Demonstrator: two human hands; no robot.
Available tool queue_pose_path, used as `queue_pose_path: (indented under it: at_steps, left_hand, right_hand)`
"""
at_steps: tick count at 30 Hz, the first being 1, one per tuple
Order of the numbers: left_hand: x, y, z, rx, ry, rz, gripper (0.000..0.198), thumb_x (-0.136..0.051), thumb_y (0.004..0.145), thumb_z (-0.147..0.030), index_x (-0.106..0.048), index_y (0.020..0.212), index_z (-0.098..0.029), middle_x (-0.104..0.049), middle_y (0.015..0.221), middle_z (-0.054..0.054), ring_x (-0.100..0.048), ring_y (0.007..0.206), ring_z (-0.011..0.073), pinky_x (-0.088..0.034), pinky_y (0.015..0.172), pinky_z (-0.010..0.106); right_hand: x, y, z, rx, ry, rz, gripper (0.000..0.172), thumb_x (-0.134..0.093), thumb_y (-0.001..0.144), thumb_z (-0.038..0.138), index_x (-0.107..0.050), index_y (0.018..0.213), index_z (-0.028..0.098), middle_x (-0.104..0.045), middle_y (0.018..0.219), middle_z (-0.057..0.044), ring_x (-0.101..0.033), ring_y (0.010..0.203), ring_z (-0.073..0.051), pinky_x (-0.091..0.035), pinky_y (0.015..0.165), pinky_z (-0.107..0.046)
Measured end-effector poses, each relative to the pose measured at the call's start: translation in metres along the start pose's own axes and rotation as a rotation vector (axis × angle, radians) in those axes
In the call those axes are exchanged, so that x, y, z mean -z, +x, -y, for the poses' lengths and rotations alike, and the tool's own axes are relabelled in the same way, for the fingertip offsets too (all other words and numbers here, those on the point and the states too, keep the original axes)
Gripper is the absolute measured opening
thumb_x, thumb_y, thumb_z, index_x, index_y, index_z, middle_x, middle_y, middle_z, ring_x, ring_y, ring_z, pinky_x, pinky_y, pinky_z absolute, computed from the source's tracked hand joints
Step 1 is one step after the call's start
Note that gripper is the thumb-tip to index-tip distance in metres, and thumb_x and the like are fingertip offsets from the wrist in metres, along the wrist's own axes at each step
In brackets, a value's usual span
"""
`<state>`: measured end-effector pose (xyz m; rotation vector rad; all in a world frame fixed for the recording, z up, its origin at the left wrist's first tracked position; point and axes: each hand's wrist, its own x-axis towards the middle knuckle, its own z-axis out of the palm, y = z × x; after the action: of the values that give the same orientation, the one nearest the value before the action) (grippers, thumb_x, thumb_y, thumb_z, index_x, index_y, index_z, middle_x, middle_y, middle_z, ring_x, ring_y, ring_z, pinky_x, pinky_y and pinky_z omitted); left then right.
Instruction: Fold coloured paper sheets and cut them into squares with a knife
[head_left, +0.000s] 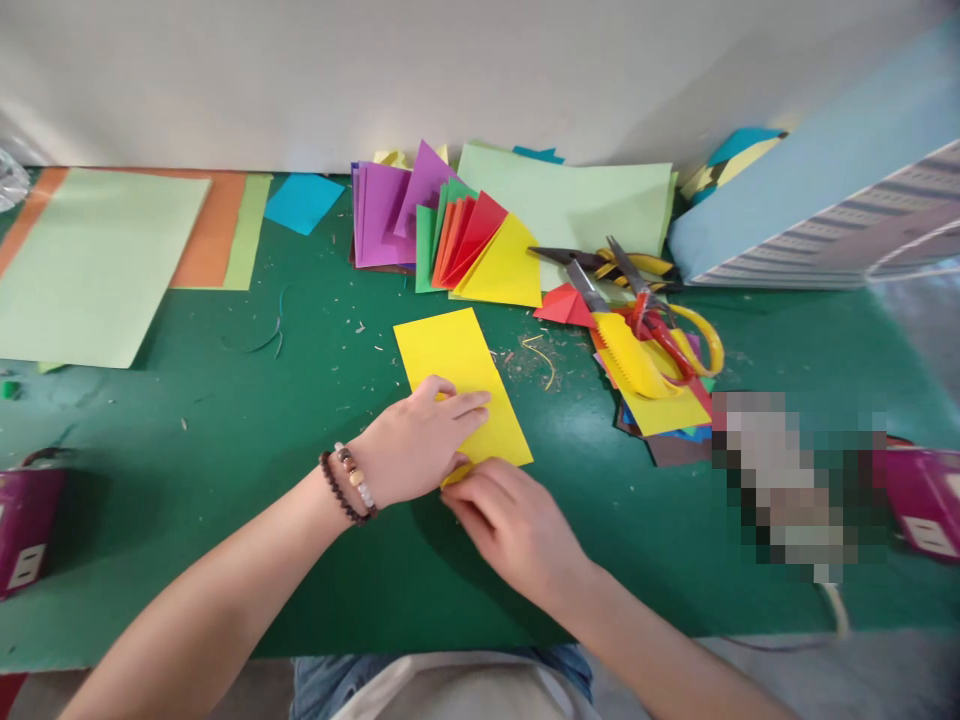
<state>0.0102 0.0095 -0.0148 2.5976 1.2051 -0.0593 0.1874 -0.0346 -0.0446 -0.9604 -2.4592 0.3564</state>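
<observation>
A sheet of yellow paper [442,345] lies tilted on the green table in front of me. My left hand [420,435], with two beaded bracelets at the wrist, lies on the lower left part of the sheet, fingers stretched across it. At the sheet's near edge, my right hand [514,520] pinches a corner that looks turned up between thumb and fingers. The left hand covers part of the sheet, so the rest of the near left edge is hidden.
Scissors [637,350] with yellow and red handles lie on coloured paper pieces to the right, beside pliers [600,262]. Fanned coloured paper [450,230] stands behind. Large pale green sheets [97,260] lie left. A blue box [810,180] stands back right; purple objects [30,520] flank the table.
</observation>
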Motion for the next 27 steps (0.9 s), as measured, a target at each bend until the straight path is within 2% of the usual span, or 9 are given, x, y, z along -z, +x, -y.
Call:
queue_pose_path:
  at_steps: [4, 7, 10, 17, 20, 23, 27]
  left_hand:
    - [0.001, 0.001, 0.000, 0.011, -0.016, 0.012, 0.046, -0.058, 0.094, -0.035, -0.052, 0.137, -0.019, -0.045, 0.152, -0.004, -0.045, 0.124, 0.0238, -0.038, 0.103, 0.032]
    - [0.000, 0.000, 0.000, -0.002, 0.006, 0.016, 0.045, -0.058, 0.094, -0.033, -0.052, 0.136, -0.020, -0.045, 0.152, -0.004, -0.046, 0.126, 0.0230, -0.037, 0.102, 0.031]
    - [-0.002, 0.000, 0.001, -0.012, 0.021, -0.024, 0.044, -0.059, 0.093, -0.034, -0.053, 0.135, -0.022, -0.047, 0.150, -0.002, -0.047, 0.125, 0.0232, -0.038, 0.101, 0.033]
    - [-0.002, -0.001, 0.003, -0.031, 0.041, -0.054, 0.043, -0.060, 0.093, -0.033, -0.055, 0.134, -0.022, -0.050, 0.148, 0.000, -0.050, 0.123, 0.0228, -0.040, 0.100, 0.033]
    - [-0.002, -0.001, 0.003, -0.032, 0.055, -0.062, 0.043, -0.060, 0.093, -0.033, -0.055, 0.135, -0.023, -0.051, 0.147, 0.001, -0.051, 0.123, 0.0226, -0.040, 0.099, 0.034]
    - [-0.002, -0.001, 0.003, -0.030, 0.048, -0.075, 0.046, -0.061, 0.093, -0.033, -0.053, 0.136, -0.022, -0.052, 0.147, 0.002, -0.052, 0.122, 0.0222, -0.040, 0.099, 0.033]
    - [-0.001, 0.000, 0.003, -0.027, 0.033, -0.056, 0.047, -0.062, 0.092, -0.034, -0.054, 0.137, -0.021, -0.050, 0.148, 0.002, -0.052, 0.120, 0.0221, -0.040, 0.098, 0.033]
  right_hand:
    - [0.020, -0.017, -0.031, -0.160, -0.090, -0.107, 0.011, -0.052, 0.094, 0.015, -0.056, 0.085, 0.020, -0.061, 0.074, -0.003, -0.057, 0.069, -0.016, -0.048, 0.064, -0.028]
    - [0.024, -0.025, -0.043, -0.190, -0.145, -0.113, 0.011, -0.053, 0.094, 0.015, -0.056, 0.085, 0.020, -0.060, 0.072, -0.003, -0.056, 0.068, -0.017, -0.047, 0.063, -0.029]
    - [0.019, -0.022, -0.039, -0.159, -0.156, -0.079, 0.016, -0.050, 0.093, 0.013, -0.055, 0.080, 0.021, -0.058, 0.070, -0.002, -0.055, 0.067, -0.016, -0.046, 0.062, -0.029]
    - [-0.004, -0.006, -0.001, -0.057, -0.134, -0.030, 0.023, -0.047, 0.094, 0.012, -0.056, 0.075, 0.020, -0.056, 0.067, -0.002, -0.052, 0.064, -0.017, -0.044, 0.061, -0.031]
    - [-0.009, -0.003, 0.007, -0.022, -0.102, -0.028, 0.021, -0.047, 0.094, 0.012, -0.058, 0.078, 0.020, -0.059, 0.069, -0.002, -0.054, 0.065, -0.016, -0.045, 0.062, -0.030]
    - [-0.003, -0.005, -0.003, -0.045, -0.082, -0.053, 0.019, -0.048, 0.094, 0.014, -0.059, 0.079, 0.020, -0.059, 0.070, -0.001, -0.055, 0.066, -0.015, -0.046, 0.063, -0.028]
    - [0.015, -0.015, -0.030, -0.148, -0.143, -0.107, 0.016, -0.048, 0.094, 0.012, -0.058, 0.083, 0.019, -0.061, 0.073, -0.004, -0.057, 0.070, -0.018, -0.047, 0.063, -0.030]
